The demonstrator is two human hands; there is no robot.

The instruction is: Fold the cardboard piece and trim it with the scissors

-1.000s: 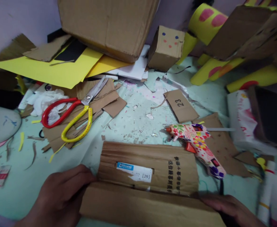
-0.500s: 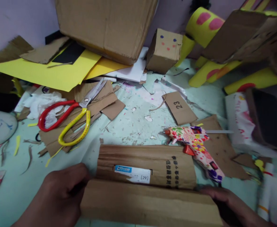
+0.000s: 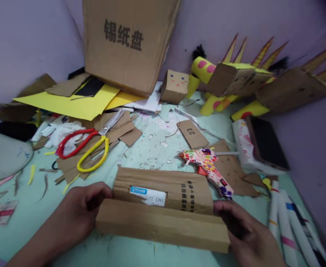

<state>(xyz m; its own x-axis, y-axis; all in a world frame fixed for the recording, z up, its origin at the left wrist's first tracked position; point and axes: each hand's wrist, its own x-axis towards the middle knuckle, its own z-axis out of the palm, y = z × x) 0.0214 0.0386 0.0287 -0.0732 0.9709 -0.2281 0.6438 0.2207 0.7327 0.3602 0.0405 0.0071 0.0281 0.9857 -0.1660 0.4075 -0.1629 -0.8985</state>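
Both hands, left hand (image 3: 78,215) and right hand (image 3: 245,235), grip the folded cardboard piece (image 3: 163,209) by its ends, near the glue gun (image 3: 207,168).

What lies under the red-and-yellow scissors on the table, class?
The scissors rest on a pile of brown cardboard scraps, with crumpled white paper showing through the red handle loop. Whatever lies beneath the scraps is covered and cannot be seen.

Dim, soft indoor light, faint shadows, no glare, blurred edges, wide-angle stretch at corners
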